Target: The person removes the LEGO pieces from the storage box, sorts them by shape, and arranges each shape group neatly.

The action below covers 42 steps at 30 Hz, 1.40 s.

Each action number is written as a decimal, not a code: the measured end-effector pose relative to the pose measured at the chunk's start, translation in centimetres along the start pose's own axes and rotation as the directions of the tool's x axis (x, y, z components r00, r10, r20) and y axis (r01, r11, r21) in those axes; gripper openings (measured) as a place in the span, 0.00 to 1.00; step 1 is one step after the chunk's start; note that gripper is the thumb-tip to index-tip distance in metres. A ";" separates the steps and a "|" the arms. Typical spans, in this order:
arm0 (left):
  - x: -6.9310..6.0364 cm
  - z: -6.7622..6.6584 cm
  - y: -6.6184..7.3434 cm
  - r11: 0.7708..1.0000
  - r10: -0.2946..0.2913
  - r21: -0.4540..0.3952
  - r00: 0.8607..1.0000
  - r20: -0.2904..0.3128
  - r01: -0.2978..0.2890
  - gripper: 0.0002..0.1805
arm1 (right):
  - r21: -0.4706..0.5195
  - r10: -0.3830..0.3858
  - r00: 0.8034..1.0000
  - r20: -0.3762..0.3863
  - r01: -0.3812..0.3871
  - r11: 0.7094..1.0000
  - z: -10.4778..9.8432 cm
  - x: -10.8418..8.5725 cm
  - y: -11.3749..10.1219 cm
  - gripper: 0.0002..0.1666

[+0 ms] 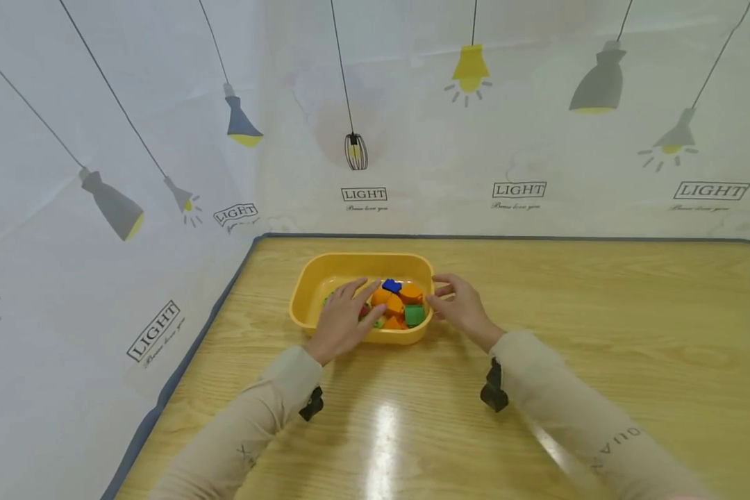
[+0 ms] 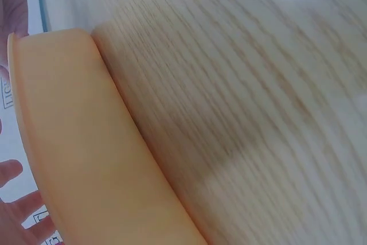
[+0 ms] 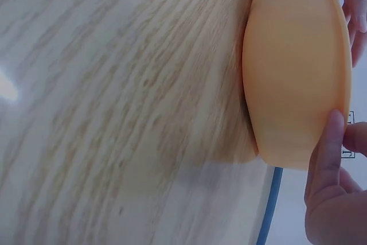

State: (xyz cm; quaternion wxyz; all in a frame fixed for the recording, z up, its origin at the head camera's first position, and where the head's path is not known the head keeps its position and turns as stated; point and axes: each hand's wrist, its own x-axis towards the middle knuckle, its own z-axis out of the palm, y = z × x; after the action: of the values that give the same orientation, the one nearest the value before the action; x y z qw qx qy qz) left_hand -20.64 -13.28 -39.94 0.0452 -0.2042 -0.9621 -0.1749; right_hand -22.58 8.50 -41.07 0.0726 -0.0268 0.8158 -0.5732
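"What's on the table [image 1: 569, 333]?"
"One yellow basin [image 1: 400, 337], holding one blue piece [image 1: 392, 285], at least three orange pieces [image 1: 410, 293] and at least one green piece [image 1: 414, 315]."
"Hands?"
"Two: the left hand [image 1: 340, 323], fingers apart, over the pieces; the right hand [image 1: 465, 309] touching the basin's right end, whether pinching I can't tell."

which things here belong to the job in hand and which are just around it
In hand:
- yellow tray, right hand at its end
- orange pieces, blue piece, green piece inside; left hand over the tray

Just around:
- wooden table
- lamp-print sheet
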 end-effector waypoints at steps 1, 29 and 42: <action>0.0 0.0 0.0 1.000 0.004 0.003 1.000 0.004 -0.004 0.28 | 0.014 0.008 1.000 -0.007 -0.008 1.000 0.1 0.0 0.0 0.27; 4.0 -0.6 1.7 0.986 0.167 -0.041 0.965 0.202 -0.162 0.25 | 0.082 0.059 0.998 -0.033 -0.056 0.995 0.2 0.0 -0.1 0.27; 7.2 0.8 2.0 0.981 0.158 -0.156 0.946 0.283 -0.117 0.23 | 0.100 0.044 0.999 -0.028 -0.041 0.994 0.2 -0.1 -0.1 0.27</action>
State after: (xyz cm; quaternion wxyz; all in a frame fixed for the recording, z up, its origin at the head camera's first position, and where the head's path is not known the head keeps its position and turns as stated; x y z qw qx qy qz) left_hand -26.37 -8.53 -38.92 -0.1003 -0.2973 -0.9272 -0.2048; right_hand -22.41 8.25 -41.02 0.0737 0.0031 0.7877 -0.6117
